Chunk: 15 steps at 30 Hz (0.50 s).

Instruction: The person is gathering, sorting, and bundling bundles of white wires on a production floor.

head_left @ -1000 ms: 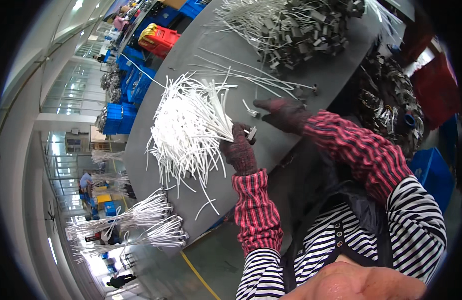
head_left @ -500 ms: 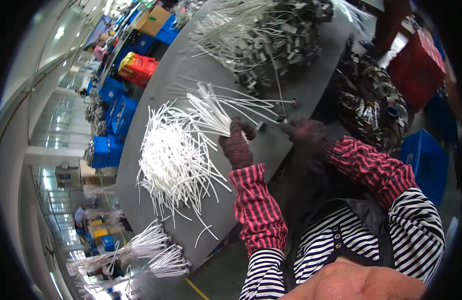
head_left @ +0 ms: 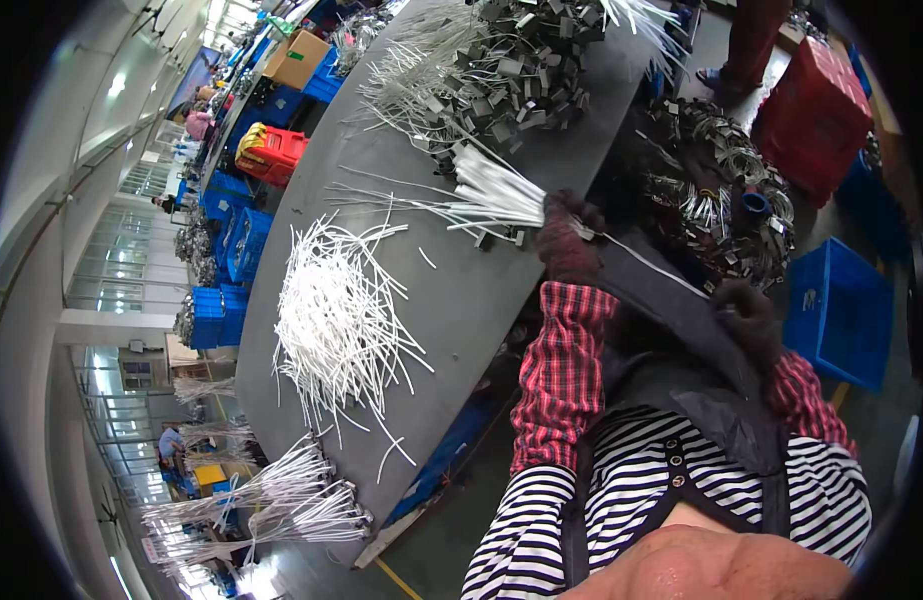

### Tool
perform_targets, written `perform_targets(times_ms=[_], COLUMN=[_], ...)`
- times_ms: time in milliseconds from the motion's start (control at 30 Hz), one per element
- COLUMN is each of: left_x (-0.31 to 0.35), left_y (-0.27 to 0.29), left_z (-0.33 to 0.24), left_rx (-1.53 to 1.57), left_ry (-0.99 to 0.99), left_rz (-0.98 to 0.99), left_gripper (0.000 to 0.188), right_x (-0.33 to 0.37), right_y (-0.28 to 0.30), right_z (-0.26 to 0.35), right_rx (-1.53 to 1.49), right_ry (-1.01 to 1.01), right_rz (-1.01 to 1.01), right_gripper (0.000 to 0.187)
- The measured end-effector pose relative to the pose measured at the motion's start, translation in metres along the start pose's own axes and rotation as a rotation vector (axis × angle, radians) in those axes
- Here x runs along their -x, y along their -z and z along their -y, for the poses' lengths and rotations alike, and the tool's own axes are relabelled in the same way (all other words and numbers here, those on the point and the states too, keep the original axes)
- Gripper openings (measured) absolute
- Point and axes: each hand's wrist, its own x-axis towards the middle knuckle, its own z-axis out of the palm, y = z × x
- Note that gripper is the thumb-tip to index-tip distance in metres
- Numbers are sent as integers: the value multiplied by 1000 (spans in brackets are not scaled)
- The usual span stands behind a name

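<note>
My left hand (head_left: 568,238), in a dark glove, is closed round a bundle of thin white tubes (head_left: 496,190) at the table's near edge. Long thin wires (head_left: 396,202) trail from the bundle over the grey tabletop. A single white wire (head_left: 656,266) stretches from my left hand to my right hand (head_left: 747,318), also gloved, which is closed at its end, out past the table edge. What tips the wire there is hidden by the fingers. A loose pile of short white tubes (head_left: 343,318) lies on the table to the left.
Wires with dark connector blocks (head_left: 521,85) are heaped on the far part of the grey table (head_left: 431,310). Tied white wire bundles (head_left: 291,495) hang over its left end. At right are a dark cable heap (head_left: 726,200), a red crate (head_left: 813,125) and a blue bin (head_left: 839,315).
Both hands have moved right, the left carrying the tube bundle off the table's middle. My right hand has drawn farther away, and a wire now spans the hands.
</note>
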Motion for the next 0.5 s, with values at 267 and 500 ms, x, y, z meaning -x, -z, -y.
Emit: perform_targets(times_ms=[267, 500], left_x=[-20, -26], left_y=[21, 24], left_z=[-23, -42], left_rx=[104, 114], left_ry=[-217, -180], left_rz=[-42, -155], left_gripper=[30, 28], right_x=[127, 147], right_y=[159, 170], right_z=[-157, -175], right_rx=[219, 250], right_ry=[-462, -472], right_rz=[-268, -328], right_gripper=[23, 21])
